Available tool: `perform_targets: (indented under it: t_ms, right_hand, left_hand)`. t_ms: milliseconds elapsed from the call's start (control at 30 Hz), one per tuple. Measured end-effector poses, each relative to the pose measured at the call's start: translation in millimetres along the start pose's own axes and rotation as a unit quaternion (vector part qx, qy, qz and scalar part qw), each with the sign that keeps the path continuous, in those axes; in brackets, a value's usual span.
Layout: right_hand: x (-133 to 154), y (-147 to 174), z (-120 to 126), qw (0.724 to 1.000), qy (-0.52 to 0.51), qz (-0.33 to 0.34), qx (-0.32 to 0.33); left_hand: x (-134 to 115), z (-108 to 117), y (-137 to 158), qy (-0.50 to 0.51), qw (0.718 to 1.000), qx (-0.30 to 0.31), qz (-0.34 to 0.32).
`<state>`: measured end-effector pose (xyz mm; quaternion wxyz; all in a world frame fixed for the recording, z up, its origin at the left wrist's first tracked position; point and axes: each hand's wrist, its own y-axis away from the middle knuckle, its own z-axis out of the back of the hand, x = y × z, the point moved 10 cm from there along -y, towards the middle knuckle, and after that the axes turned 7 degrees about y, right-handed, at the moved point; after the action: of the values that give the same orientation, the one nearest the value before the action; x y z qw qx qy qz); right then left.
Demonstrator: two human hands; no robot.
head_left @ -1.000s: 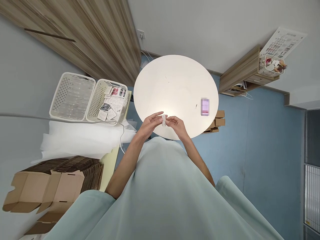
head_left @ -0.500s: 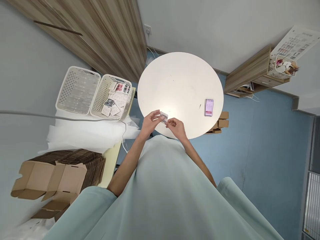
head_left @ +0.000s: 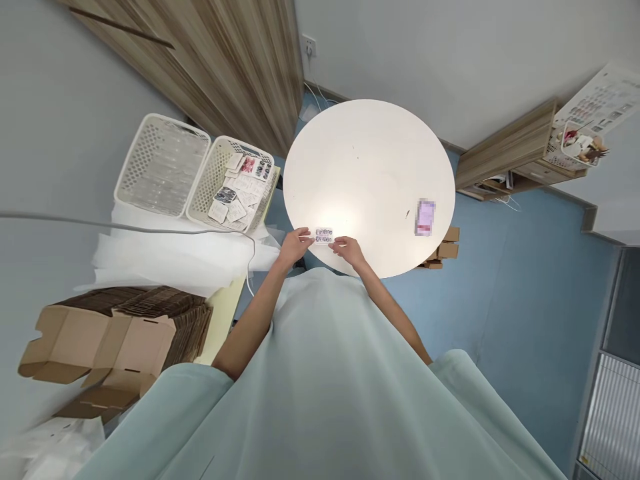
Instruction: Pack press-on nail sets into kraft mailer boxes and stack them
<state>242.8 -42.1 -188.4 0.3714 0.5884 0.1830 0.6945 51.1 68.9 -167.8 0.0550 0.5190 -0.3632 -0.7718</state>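
Note:
A small clear-and-white card of press-on nails [head_left: 324, 235], with dark oval pieces in two rows, is near the front edge of the round white table [head_left: 370, 160]. My left hand [head_left: 295, 247] has its thumb and fingertips closed at the card's left edge. At its right lower corner, the fingers of my right hand [head_left: 350, 251] pinch the card. The nails face up between both hands. Whether the card rests on the tabletop or is held just above it, I cannot tell.
A blurred pink-and-white pack [head_left: 425, 218] lies on the table's right. Left stand a basket of clear plastic pieces [head_left: 150, 167] and a basket of cards [head_left: 200, 193]. A grey cable [head_left: 150, 230] crosses white sheets [head_left: 185, 260]. Flattened cardboard boxes [head_left: 80, 343] are lower left.
The card was tilted and partly covered by my left fingers; now it lies level and more exposed. My hands have spread slightly apart, toward its two ends. The camera view has shifted a little.

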Motion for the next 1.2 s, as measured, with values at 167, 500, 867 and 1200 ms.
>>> perform_targets:
  t_ms: [167, 500, 867, 1200]
  right_hand:
    - [-3.2, 1.9, 1.0, 0.994, 0.108, 0.004, -0.005]
    - [51.5, 13.3, -11.1, 0.993, 0.100, 0.062, -0.030]
    - [146.4, 40.9, -62.1, 0.984, 0.095, 0.144, -0.041]
    - [208.0, 47.4, -122.6, 0.973, 0.156, 0.170, -0.016]
  left_hand:
    - [8.8, 27.8, -10.6, -0.015, 0.999, -0.048, -0.005]
    - [-3.3, 78.8, -13.2, 0.050, 0.995, -0.066, -0.047]
    - [-13.2, 180.9, -13.6, 0.119, 0.976, -0.137, -0.123]
    - [-4.9, 317.4, -51.6, 0.083, 0.926, -0.330, -0.163]
